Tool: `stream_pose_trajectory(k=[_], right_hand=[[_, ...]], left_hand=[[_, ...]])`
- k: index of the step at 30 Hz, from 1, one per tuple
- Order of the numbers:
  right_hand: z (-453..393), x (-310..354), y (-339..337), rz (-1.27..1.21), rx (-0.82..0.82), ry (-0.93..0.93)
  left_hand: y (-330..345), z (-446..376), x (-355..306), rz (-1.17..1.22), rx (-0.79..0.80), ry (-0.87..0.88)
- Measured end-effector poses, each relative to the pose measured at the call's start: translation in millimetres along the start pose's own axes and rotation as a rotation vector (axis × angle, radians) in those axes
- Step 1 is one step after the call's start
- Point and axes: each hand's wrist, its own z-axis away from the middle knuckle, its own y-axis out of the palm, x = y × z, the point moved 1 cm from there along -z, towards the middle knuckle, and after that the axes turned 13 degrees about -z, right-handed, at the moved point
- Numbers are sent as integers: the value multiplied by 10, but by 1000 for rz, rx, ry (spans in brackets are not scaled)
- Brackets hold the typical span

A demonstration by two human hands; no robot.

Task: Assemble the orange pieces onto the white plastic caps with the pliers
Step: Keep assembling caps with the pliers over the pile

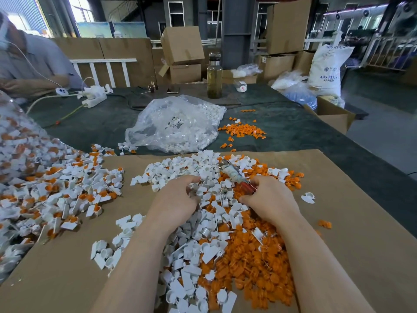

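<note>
On the cardboard sheet (352, 222), my right hand (268, 197) grips the pliers (234, 175); my left hand (178, 197) curls into white caps (187, 251), grasp unclear.

Beyond my tabletop (293, 132), draped in dark green cloth, stacked cardboard boxes (182, 45) lean against a grey steel column (238, 30). Daylight comes through tall windows (82, 10) behind. A white railing (106, 68) stands left, grey floor (383, 132) right.

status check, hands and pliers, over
Right hand grips the pliers. Left hand curled in the white caps, hold unclear. Orange pieces heaped alongside. Nothing blocking.
</note>
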Motion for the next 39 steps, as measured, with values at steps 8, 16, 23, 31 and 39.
stream_pose_trajectory(k=[8, 16, 23, 31, 39], right_hand=[[26, 38, -69, -167, -35, -79], [172, 302, -111, -646, 37, -292], [215, 388, -80, -751, 61, -384], [201, 388, -44, -803, -1, -349], [232, 426, -46, -829, -44, -391]], left_hand=[[-55, 40, -91, 66, -116, -6], [-28, 105, -357, 626, -19, -15], [-78, 150, -385, 989, 88, -51], [-94, 146, -399, 1167, 148, -103], [-107, 159, -423, 1260, 119, -117]])
